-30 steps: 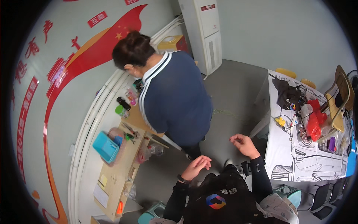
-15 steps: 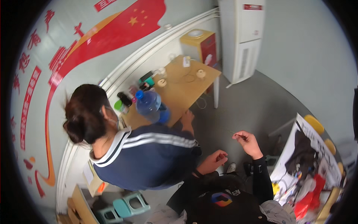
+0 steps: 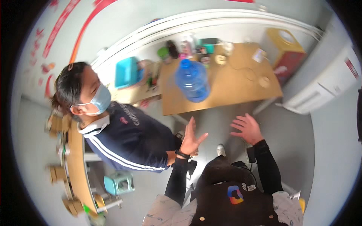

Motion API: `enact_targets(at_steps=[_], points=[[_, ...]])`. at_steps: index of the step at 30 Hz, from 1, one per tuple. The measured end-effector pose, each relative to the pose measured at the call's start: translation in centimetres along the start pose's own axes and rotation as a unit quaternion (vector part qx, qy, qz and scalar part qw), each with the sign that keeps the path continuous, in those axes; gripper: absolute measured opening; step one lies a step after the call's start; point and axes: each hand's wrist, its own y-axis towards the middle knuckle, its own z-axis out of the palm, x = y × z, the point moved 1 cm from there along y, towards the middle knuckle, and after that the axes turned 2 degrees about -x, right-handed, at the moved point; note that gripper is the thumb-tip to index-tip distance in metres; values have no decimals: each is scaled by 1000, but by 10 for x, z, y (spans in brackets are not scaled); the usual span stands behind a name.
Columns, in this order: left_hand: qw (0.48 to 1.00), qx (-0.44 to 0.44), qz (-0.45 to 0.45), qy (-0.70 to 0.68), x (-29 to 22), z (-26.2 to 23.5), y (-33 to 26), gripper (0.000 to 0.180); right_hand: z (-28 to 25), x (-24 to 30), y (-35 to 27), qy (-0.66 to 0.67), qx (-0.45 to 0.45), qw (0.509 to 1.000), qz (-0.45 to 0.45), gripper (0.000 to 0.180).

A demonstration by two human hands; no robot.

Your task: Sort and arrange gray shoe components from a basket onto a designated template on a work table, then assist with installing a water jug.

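Observation:
Both of my hands are raised in front of the brown table (image 3: 233, 90) and hold nothing. My left hand (image 3: 191, 140), with a dark band at its wrist, has its fingers stretched upward and its thumb apart. Over to the right, my right hand (image 3: 247, 129) is spread, fingers pointing left. A large blue water-cooler bottle (image 3: 192, 81) stands upright on the table's left part, beyond my left hand and apart from it. Close by my left arm stands a person (image 3: 124, 132) in a navy top and face mask, whose hands are partly hidden behind my left wrist.
Rolls of tape (image 3: 220, 59), a green-lidded jar (image 3: 164, 54) and other small things line the table's back. A yellow and red box (image 3: 283, 49) stands by a tall white cabinet unit (image 3: 324, 88). Teal stools (image 3: 120, 183) and another desk (image 3: 78, 165) are at left.
The view has swung left, bringing the table nearer the middle. My right hand has gone from a pinch to spread fingers, and my curled left hand has opened. The person has straightened up.

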Motion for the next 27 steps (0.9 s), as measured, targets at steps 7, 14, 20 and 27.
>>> enact_targets(at_steps=[7, 14, 20, 27], points=[[994, -96, 44, 23, -29, 10, 75, 126, -35, 64, 96, 51, 38, 995, 74, 97], [962, -131, -147, -189, -19, 123, 146, 102, -77, 107, 143, 33, 54, 984, 166, 87], [888, -435, -146, -14, 56, 159, 262, 86, -100, 141, 170, -5, 50, 980, 194, 74], [952, -289, -87, -58, 117, 123, 318, 35, -116, 92, 282, -48, 72, 993, 82, 52]])
